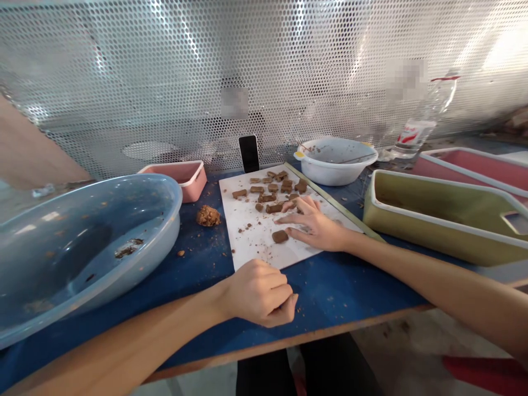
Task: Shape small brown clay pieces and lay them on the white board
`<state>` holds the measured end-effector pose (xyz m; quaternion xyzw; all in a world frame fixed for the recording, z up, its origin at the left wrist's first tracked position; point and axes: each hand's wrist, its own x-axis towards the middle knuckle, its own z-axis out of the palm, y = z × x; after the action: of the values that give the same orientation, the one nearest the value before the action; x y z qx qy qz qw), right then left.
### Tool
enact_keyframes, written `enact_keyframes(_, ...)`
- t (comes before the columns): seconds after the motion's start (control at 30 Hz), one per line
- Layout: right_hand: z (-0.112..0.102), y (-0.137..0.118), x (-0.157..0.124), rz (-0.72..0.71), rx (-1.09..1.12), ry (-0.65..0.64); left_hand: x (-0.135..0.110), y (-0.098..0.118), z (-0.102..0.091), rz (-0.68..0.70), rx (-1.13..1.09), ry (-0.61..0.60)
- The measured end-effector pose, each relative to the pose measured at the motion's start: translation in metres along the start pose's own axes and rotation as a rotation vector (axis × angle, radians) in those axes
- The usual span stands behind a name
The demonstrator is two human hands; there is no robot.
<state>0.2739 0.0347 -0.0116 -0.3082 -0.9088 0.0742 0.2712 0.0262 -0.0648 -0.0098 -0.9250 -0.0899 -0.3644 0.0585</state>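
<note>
A white cutting board (251, 242) lies on the blue table (198, 264). Several small brown dough pieces (272, 193) are spread over its far half. My right hand (315, 225) rests flat on the board, fingers stretched out, with one brown piece (280, 236) just beside its fingertips. At the board's near edge my left hand (262, 291) rests on the table, curled in a loose fist. What it holds, if anything, is hidden. A lump of brown dough (208, 215) sits on the table left of the board.
A large blue plastic basin (82, 242) fills the left. Behind stand a pink tub (181, 176), a black phone (249, 153) leaning on the perforated metal wall, and a white bowl (335, 159). A yellow-green tray (437, 214), a pink tray (474, 165) and a plastic bottle (416, 132) are at right.
</note>
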Motion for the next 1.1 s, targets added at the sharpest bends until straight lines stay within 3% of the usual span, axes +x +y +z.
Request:
enact_keyframes(0.1,-0.012,0.004,-0.005,-0.184,-0.036,-0.092,-0.001,0.001,0.001,0.0,0.009,-0.004)
enact_keyframes(0.3,-0.021,0.011,-0.006,-0.321,-0.029,-0.156,-0.004,0.001,0.003,0.001,0.019,-0.007)
enact_keyframes(0.7,-0.021,0.007,-0.008,-0.323,-0.069,-0.141,-0.003,0.001,0.002,0.0,0.034,-0.022)
enact_keyframes(1.1,-0.015,0.003,-0.007,-0.272,-0.153,-0.237,-0.004,0.0,0.003,0.008,0.041,-0.02)
